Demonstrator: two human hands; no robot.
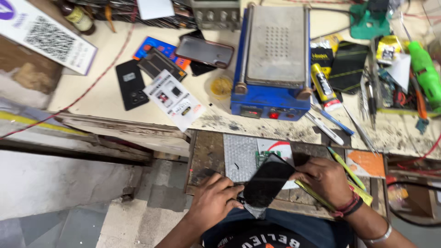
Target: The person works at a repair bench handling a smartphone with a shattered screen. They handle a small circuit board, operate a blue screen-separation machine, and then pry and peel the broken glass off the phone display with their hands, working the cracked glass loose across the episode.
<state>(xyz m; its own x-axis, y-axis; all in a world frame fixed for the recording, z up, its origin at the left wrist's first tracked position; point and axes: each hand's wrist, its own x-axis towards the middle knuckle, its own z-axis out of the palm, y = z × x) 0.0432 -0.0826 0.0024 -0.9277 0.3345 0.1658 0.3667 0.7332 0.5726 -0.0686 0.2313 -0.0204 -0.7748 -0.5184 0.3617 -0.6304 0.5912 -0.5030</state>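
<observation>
1. A dark phone (268, 186) is held tilted over the pull-out board (206, 151) at the near edge of the desk (105, 92).
2. The left hand (213, 202) grips the phone's lower end; whether it also holds a tool cannot be told.
3. The right hand (324, 177) pinches the upper right edge.
4. Risk: with only edge grips, the phone could slip and drop onto the board or the person's lap.
5. Risk: uneven pressure from both hands may crack the glass.
6. Loose tweezers (363, 131) lie close by on the desk's near right edge and could be knocked off.

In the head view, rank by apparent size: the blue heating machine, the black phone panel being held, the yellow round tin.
1. Blue heating machine
2. Black phone panel, though it sits nearer the camera
3. Yellow round tin
</observation>
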